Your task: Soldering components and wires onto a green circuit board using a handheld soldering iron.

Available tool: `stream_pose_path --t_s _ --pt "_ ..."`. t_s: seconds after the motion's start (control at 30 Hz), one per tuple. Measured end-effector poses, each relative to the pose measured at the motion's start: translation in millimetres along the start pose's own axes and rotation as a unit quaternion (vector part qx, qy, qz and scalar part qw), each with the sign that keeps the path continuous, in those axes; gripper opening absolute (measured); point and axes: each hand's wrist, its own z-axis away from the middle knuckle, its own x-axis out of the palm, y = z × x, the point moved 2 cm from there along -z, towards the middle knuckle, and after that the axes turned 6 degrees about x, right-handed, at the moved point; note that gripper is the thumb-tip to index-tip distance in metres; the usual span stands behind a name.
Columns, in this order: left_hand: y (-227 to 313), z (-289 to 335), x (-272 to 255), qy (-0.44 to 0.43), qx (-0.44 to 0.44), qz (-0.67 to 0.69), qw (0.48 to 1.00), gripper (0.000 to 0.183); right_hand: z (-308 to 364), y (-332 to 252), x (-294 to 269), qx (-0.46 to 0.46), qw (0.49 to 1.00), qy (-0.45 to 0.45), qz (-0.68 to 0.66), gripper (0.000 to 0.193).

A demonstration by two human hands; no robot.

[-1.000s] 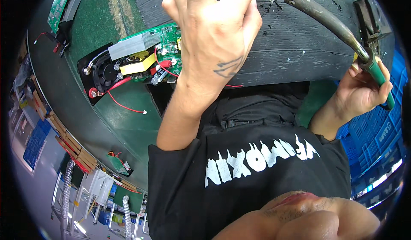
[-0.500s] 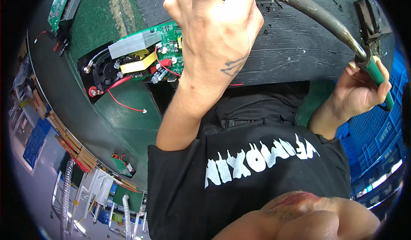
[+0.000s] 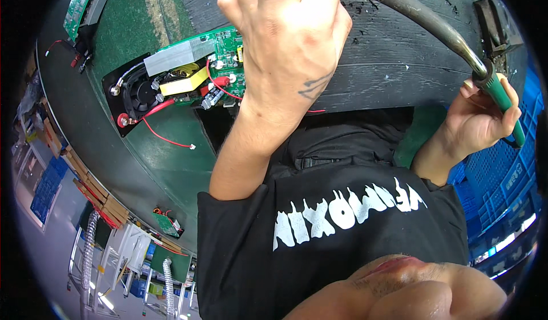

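Observation:
My right hand (image 3: 471, 117) is closed around the green handle of a soldering iron (image 3: 428, 23), whose metal shaft runs up and left. Its tip reaches the top edge, close beside the fingers of my left hand (image 3: 288, 52). Those fingers are bent and pressed together, and the frame cuts them off, so what they hold is hidden. Left of that hand lies a green circuit board (image 3: 228, 40), partly covered by it. The board carries a grey heat sink (image 3: 168, 63), a yellow-wrapped part (image 3: 184, 86) and a black fan (image 3: 141, 96) on an end plate.
Both hands are above a dark, scarred wooden board (image 3: 394, 86) on a green bench mat (image 3: 171, 123). A loose red wire (image 3: 168, 142) trails from the fan end. Another circuit board (image 3: 80, 9) lies at far left. Blue crates (image 3: 491, 160) stand on the right.
My left hand has shifted very slightly to the right. The iron's tip sits a touch higher, at the top edge. My right hand keeps the same grip.

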Motion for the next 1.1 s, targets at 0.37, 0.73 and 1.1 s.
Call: stream_pose_path --t_s 0.37,0.73,1.1 --pt "0.2 0.9 0.7 -0.007 -0.017 0.012 1.000 0.027 -0.9 2.8 7.1 0.004 1.000 -0.005 -0.003 0.048" --pt "20.6 -22.6 -13.1 -0.132 -0.044 -0.076 0.987 0.028 -0.8 7.8 -4.8 0.016 1.000 0.002 0.006 0.046" --pt "1.5 -2.9 -2.7 0.023 -0.079 0.082 0.993 0.020 -1.3 5.3 4.9 0.023 1.000 0.000 -0.011 0.046"
